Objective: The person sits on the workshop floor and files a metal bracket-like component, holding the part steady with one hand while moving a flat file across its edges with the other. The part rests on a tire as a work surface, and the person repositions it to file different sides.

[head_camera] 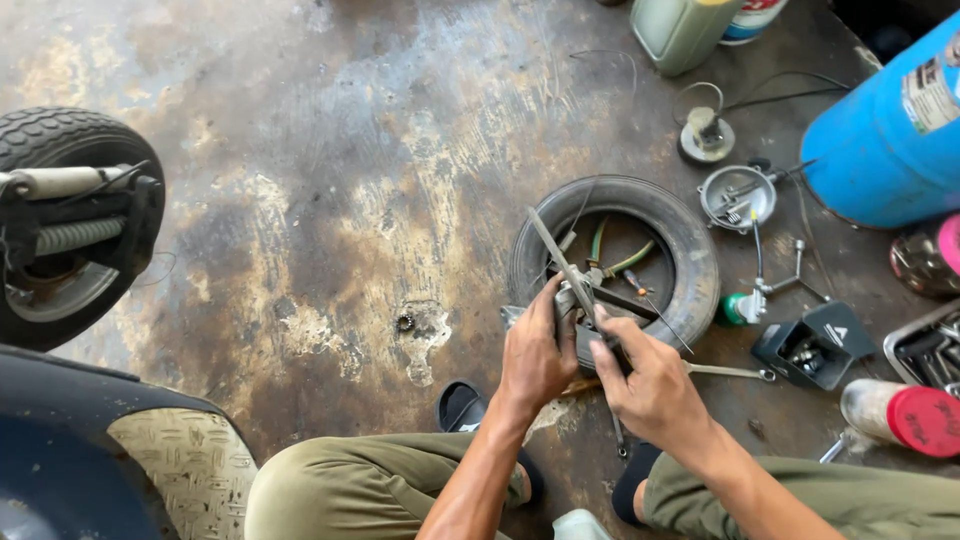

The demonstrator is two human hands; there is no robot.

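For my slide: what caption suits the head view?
Both hands, left and right, grip a small metal part over a black rubber tyre.

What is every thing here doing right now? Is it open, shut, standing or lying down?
Left hand: closed around a small metal part.
Right hand: gripping the same part.
Long thin metal tool: held tilted over the tyre.
Small black rubber tyre: lying flat on the floor.
Blue metal cylinder: lying on its side.
Black plastic box: open, small parts inside.
Round metal bowl: upright, tools inside.
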